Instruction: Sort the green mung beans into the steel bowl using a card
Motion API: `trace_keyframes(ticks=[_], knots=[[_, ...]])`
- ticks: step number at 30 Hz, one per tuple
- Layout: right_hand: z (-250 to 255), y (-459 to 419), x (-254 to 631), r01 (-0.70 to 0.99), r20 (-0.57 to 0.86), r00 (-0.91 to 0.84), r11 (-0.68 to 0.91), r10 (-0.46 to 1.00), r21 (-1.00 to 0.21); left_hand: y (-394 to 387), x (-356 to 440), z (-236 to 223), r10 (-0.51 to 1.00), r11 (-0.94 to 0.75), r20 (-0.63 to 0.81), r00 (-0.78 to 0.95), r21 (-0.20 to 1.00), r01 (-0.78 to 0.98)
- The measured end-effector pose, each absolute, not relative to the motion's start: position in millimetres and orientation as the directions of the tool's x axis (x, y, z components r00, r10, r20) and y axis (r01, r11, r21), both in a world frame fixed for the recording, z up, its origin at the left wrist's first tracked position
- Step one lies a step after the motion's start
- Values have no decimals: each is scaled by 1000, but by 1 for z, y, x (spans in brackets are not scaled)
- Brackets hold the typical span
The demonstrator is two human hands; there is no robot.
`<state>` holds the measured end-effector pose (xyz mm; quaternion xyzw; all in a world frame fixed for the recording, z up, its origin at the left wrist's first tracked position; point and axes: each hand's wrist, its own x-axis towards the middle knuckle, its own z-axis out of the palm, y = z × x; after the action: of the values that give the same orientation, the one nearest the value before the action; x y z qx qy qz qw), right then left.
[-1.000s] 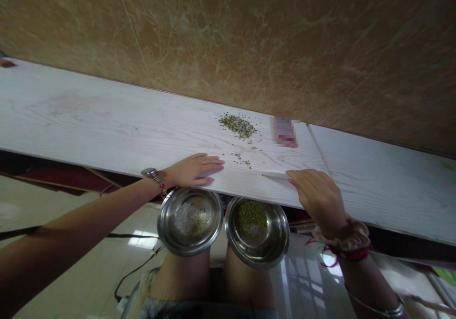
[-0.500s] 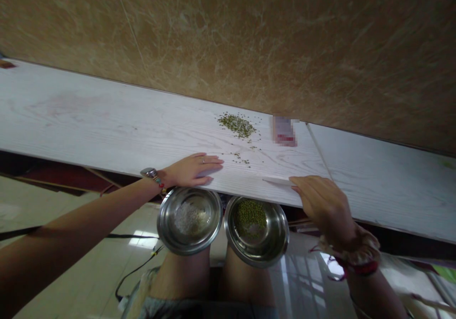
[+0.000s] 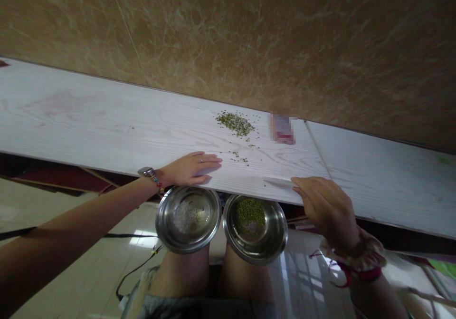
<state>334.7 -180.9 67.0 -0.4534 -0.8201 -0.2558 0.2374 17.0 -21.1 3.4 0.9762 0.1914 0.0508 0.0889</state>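
My left hand (image 3: 190, 168) lies flat and open on the white wood-grain board, fingers pointing right, holding nothing. Pinched in my right hand (image 3: 322, 200) is a thin white card (image 3: 278, 182), its edge at the board near the front rim. A small dark speck lies by the card's left end. Between and beyond my hands, green mung beans (image 3: 235, 123) lie scattered in a patch with white grains among them; several stray beans (image 3: 240, 157) lie closer. On my knees rest two steel bowls: the left bowl (image 3: 162, 236) holds white grains, the right bowl (image 3: 281, 243) mung beans.
A brown marbled wall (image 3: 228, 38) rises along the board's far edge. Right of the bean patch lies a blurred-out packet-like item (image 3: 283, 129). The narrow white board (image 3: 89, 119) has a seam to the right. Dark cables (image 3: 131, 236) hang below it at left.
My right hand and the card have shifted very slightly right. My left hand stays flat in place, and the beans and bowls look the same; the whole view has moved a little.
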Motion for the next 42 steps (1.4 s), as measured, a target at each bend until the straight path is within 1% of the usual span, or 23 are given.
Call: trace_keyframes(ticks=[4,10,12,14,16,22,26,28,33,37,42], knots=[[66,-185,331,867,594,-474,461,650,187,-21,17,2,388,-907,56,920,200,370],[72,-205,319,828,579,-479,558,660,50,-21,17,2,392,-904,55,918,211,373],[75,-209,316,815,574,-489,579,657,32,-21,17,3,391,-903,52,919,215,372],[77,-208,316,813,587,-493,580,642,49,-21,17,3,389,-903,53,920,220,370],[77,-202,319,830,607,-484,551,630,90,-21,17,3,389,-904,57,920,219,368],[62,-167,340,907,672,-415,331,613,259,-21,16,4,385,-906,45,922,207,369],[51,-142,348,928,705,-372,246,603,280,-21,16,5,382,-905,33,924,217,366],[48,-132,348,925,700,-381,250,605,287,-21,17,6,382,-904,32,924,221,366],[47,-121,344,902,658,-428,337,620,269,-21,17,6,389,-900,37,921,228,371],[51,-129,344,893,643,-449,344,621,291,-21,17,6,375,-907,39,926,223,358],[58,-149,345,873,617,-484,390,621,292,-21,17,5,374,-910,51,926,214,356]])
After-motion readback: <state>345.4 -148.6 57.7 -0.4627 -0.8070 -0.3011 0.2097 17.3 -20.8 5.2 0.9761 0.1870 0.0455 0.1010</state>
